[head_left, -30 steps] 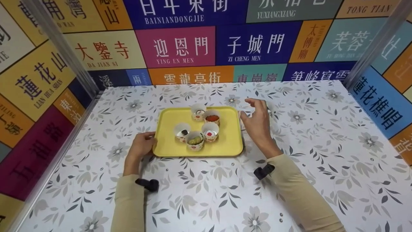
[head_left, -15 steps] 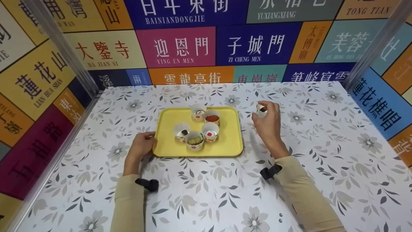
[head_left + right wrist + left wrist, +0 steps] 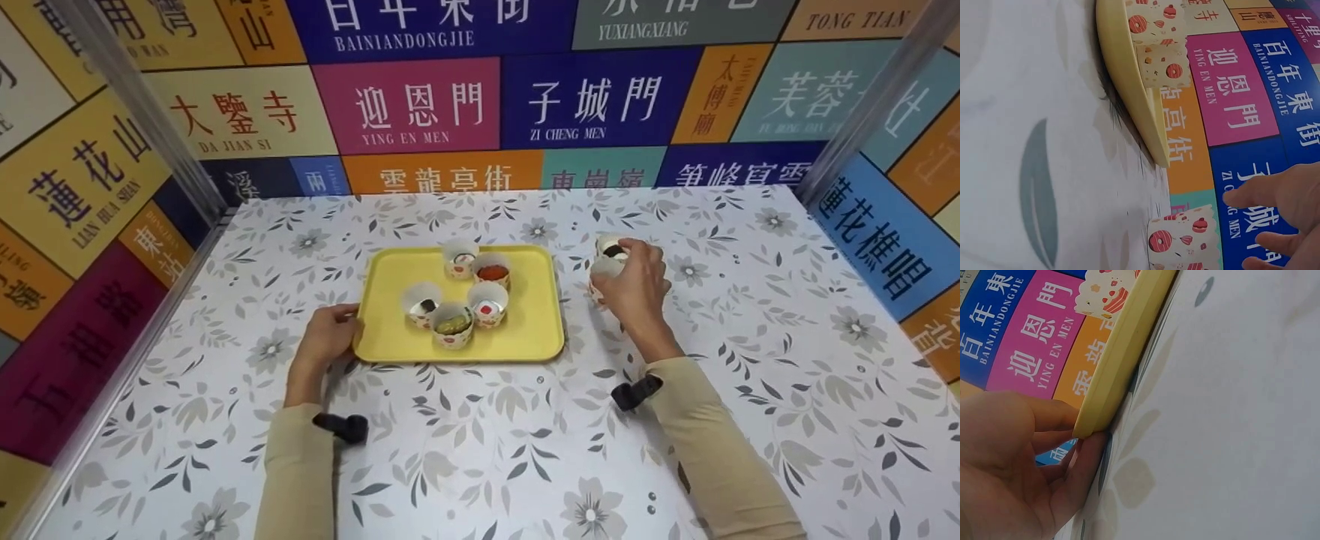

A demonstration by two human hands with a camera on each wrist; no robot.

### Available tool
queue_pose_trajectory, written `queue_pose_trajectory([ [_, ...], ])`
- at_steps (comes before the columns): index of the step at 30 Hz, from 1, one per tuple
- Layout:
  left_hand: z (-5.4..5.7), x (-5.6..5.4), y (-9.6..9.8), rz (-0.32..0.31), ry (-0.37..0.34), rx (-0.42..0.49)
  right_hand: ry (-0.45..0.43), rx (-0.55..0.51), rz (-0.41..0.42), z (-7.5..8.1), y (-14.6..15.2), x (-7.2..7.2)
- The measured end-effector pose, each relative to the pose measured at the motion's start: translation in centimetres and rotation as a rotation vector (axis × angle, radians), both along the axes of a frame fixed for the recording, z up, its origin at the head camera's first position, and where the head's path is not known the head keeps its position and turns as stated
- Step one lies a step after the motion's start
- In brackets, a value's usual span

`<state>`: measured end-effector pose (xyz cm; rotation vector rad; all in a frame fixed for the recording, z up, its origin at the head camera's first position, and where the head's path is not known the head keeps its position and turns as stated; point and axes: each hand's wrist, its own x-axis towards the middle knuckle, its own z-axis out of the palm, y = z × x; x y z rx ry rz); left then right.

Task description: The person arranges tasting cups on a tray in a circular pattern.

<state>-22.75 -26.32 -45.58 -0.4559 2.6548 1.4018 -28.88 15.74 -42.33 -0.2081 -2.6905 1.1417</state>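
My left hand (image 3: 324, 337) pinches the left edge of a yellow tray (image 3: 525, 341), with the thumb on one side and fingers on the other. Several patterned paper cups stand on the tray. One cup (image 3: 453, 343) holds a green piece, another holds something red (image 3: 493, 276). Right of the tray is a paper cup (image 3: 1182, 242) with a white and dark piece (image 3: 615, 253) at its top. My right hand (image 3: 637, 289) is right at it, thumb and fingers spread about the rim. In the right wrist view the fingertips look apart from the cup wall.
A white table (image 3: 465, 472) with a leaf and flower print carries everything. A colourful panel wall (image 3: 420, 105) with lettering stands behind it, and side walls rise at left and right.
My right hand has moved right, away from the tray's right edge, and the cup with the dark piece has come into sight beside it. The left hand and tray stay put.
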Motion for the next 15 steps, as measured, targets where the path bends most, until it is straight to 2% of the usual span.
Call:
queue_pose_trajectory([
  [3,-0.01,0.02,-0.07,-0.005,0.014,0.004,-0.049,0.012,0.006,0.12,0.35,-0.05],
  [15,0.04,0.06,0.01,-0.015,0.017,-0.002,-0.151,-0.018,0.020,-0.04,0.49,-0.29],
])
